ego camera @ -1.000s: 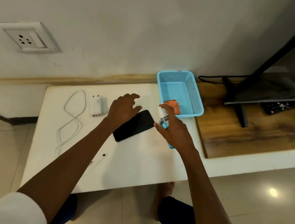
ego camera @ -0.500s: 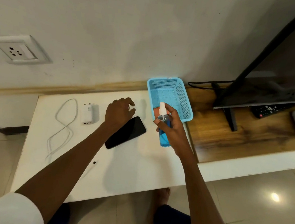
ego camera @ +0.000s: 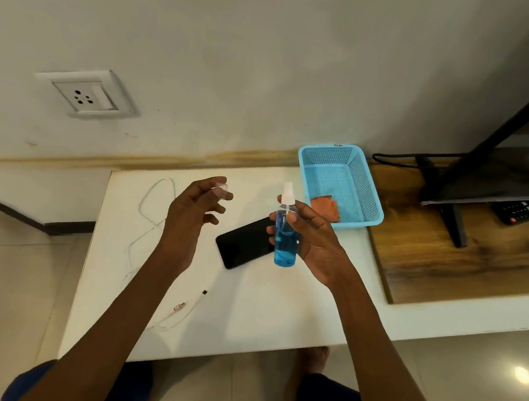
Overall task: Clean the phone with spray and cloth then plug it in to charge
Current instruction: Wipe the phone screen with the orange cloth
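From the head view, the right hand [ego camera: 314, 236] holds a spray bottle [ego camera: 285, 237] of blue liquid upright above the white desk [ego camera: 246, 320], its fingers [ego camera: 279, 220] wrapped around the clear body and the white nozzle standing bare on top. The left hand [ego camera: 191, 213] is raised beside it, apart from the bottle, pinching a small clear cap [ego camera: 221, 189] between thumb and fingertips while the other fingers are loosely spread. Under and between the two hands the black phone [ego camera: 243, 243] lies flat on the desk, screen up, at a slant. A blue mesh basket [ego camera: 366, 177] sits at the desk's far right edge with an orange cloth [ego camera: 326, 207] in its near corner. A white cable [ego camera: 156, 210] loops along the left of the desk, its plug end [ego camera: 204, 292] lying near the front. A wall socket [ego camera: 85, 96] is set in the wall above the left end.
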